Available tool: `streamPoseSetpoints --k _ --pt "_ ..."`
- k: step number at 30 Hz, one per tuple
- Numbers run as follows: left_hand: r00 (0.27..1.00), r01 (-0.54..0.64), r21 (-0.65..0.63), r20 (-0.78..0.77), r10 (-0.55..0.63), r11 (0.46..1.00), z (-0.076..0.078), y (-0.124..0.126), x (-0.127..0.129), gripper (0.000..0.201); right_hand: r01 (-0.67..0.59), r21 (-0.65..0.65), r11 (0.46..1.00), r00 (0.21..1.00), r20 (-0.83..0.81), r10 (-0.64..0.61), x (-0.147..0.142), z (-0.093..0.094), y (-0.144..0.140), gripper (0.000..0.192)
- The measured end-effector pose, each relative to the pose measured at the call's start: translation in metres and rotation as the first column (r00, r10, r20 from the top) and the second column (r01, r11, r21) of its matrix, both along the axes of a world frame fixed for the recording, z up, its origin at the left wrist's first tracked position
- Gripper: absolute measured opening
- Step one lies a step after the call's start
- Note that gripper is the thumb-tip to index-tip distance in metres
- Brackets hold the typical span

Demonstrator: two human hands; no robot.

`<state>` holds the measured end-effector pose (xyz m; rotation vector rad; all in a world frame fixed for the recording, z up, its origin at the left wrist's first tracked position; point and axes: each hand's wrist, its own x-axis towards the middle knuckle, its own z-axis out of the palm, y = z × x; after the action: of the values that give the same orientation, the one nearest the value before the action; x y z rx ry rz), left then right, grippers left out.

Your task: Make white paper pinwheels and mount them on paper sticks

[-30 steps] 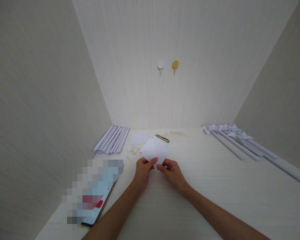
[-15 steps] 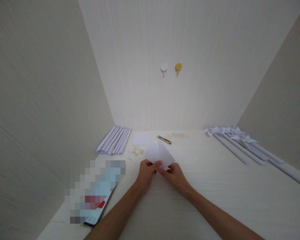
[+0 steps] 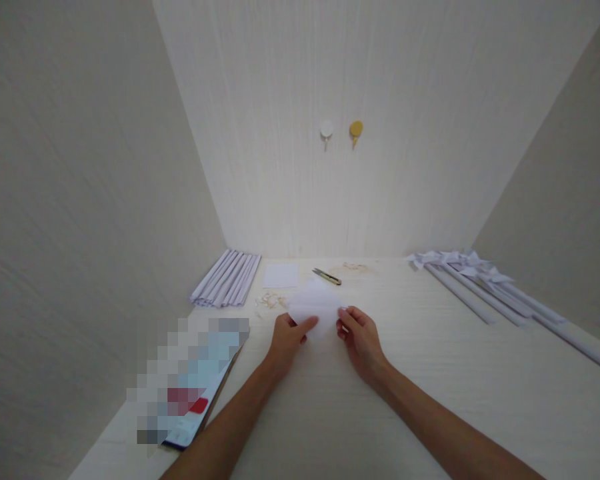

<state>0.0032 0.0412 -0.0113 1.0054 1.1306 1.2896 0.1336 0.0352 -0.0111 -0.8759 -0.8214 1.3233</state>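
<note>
A small white sheet of paper [image 3: 316, 305], with a faint crease across it, is held up between both hands above the table. My left hand [image 3: 291, 337] pinches its lower left side, thumb lying on top. At the paper's right corner, my right hand [image 3: 359, 337] has thumb and fingertips closed on the edge. Just beyond the paper lies a pair of thread snips [image 3: 327, 276]. A flat stack of white paper squares [image 3: 281, 275] rests to the left of the snips, and loose rubber bands [image 3: 272, 301] are scattered in front of it.
Rolled paper tubes [image 3: 226, 279] lie side by side at the back left. Longer paper sticks with folded ends [image 3: 485, 293] lie along the right wall. A phone [image 3: 200, 393], partly blurred out, is at the left. Two hooks, white [image 3: 326, 129] and yellow [image 3: 357, 129], are on the back wall.
The paper has been opened from a folded, pointed shape to a flatter one. My right hand has moved right and slightly up to its right corner; my left hand still grips it.
</note>
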Motion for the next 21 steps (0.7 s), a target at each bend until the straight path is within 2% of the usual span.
streamPoseSetpoints --k 3,6,9,15,21 --pt "0.999 0.021 -0.002 -0.036 -0.022 1.0 -0.0001 -0.0025 0.003 0.026 -0.051 0.006 0.999 0.999 -0.012 0.051 0.0002 0.0004 -0.0005 0.021" --pt "0.999 0.006 0.02 0.037 -0.006 1.0 0.0005 -0.0032 0.0037 0.026 -0.163 0.055 0.985 0.968 0.201 0.149 -0.0014 0.0014 -0.0035 0.021" --pt "0.994 -0.005 0.04 0.109 0.001 0.999 -0.0004 -0.0022 0.003 0.024 -0.233 0.108 0.966 0.91 0.374 0.178 -0.0029 0.0026 -0.0062 0.021" --pt "0.987 -0.018 0.027 0.163 0.013 0.999 -0.0011 -0.0016 0.0029 0.024 -0.291 0.146 0.945 0.873 0.445 0.201 -0.0029 0.002 -0.0055 0.012" --pt "0.99 -0.056 -0.004 0.129 0.056 0.998 0.0008 -0.0027 0.0039 0.026 -0.303 0.159 0.94 0.837 0.515 0.183 -0.0037 0.0032 -0.0067 0.013"
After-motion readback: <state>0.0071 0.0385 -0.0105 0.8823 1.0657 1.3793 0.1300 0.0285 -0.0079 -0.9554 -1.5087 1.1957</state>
